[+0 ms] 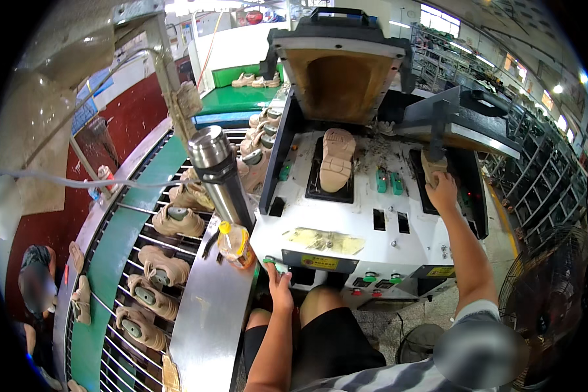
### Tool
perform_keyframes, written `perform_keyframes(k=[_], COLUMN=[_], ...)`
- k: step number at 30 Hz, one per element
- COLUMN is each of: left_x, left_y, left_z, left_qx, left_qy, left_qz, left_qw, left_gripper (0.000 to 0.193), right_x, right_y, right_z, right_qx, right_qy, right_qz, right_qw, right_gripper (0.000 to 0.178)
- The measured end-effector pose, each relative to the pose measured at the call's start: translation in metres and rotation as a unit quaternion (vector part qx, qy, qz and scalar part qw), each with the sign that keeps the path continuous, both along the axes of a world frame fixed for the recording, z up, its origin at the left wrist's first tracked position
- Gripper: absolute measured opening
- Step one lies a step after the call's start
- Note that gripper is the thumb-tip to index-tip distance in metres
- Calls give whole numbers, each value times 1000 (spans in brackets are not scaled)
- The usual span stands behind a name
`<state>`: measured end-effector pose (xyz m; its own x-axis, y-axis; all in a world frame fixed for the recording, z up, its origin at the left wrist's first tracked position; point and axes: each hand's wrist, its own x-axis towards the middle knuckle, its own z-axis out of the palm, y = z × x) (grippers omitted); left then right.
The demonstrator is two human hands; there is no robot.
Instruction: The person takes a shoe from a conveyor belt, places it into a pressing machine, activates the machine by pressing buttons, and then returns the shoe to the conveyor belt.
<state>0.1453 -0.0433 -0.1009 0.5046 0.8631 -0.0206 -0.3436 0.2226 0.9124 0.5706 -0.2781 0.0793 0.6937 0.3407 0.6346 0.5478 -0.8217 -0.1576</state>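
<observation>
A white press machine (pixel 287 222) with two stations stands before me. At its right station my right hand (pixel 443 191) has its fingers closed on the near end of a beige shoe (pixel 432 168), sole up under a partly lowered dark lid (pixel 467 127); the shoe's far end is partly hidden. My left hand (pixel 281 286), fingers stretched and holding nothing, is at the machine's front left edge, its fingertip by a green button (pixel 270 261). At the left station another beige shoe (pixel 337 160) lies sole up beneath a raised lid (pixel 336 78).
Left of me, a curved roller conveyor (pixel 121 215) carries several beige shoes (pixel 166 268). A steel flask (pixel 219 173) and a yellow-capped bottle (pixel 234 245) stand beside the machine. A fan (pixel 545 294) is at the right; another person (pixel 36 277) is at far left.
</observation>
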Motion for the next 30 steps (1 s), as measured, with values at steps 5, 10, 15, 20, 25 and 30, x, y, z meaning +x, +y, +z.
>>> perform_keyframes(k=[5,10,15,20,25,30], left_x=[-49,-86,-75,-68,-81,-95], left_y=[19,6,6,-3,-7,-45], left_z=[-54,-92,-87,-104,-99,-52], left_qx=[-69,-45,-5,79,127,-55], left_qy=[86,182,218,293,240,72], left_qz=[-11,-21,-45,-76,-63,-201], left_qw=[994,982,975,950,960,975], left_gripper=[32,17,14,15,16,36], right_x=[62,73,47,18,-25,-106], right_y=[-13,2,0,-42,-76,-77], right_z=[26,27,24,-29,-69,-70], right_qx=[-15,-42,-4,178,323,481], right_qy=[234,312,251,12,-60,253], right_qz=[-120,-177,-181,-115,40,192], right_qw=[965,933,951,977,943,817], right_gripper=[77,98,103,92,80,57])
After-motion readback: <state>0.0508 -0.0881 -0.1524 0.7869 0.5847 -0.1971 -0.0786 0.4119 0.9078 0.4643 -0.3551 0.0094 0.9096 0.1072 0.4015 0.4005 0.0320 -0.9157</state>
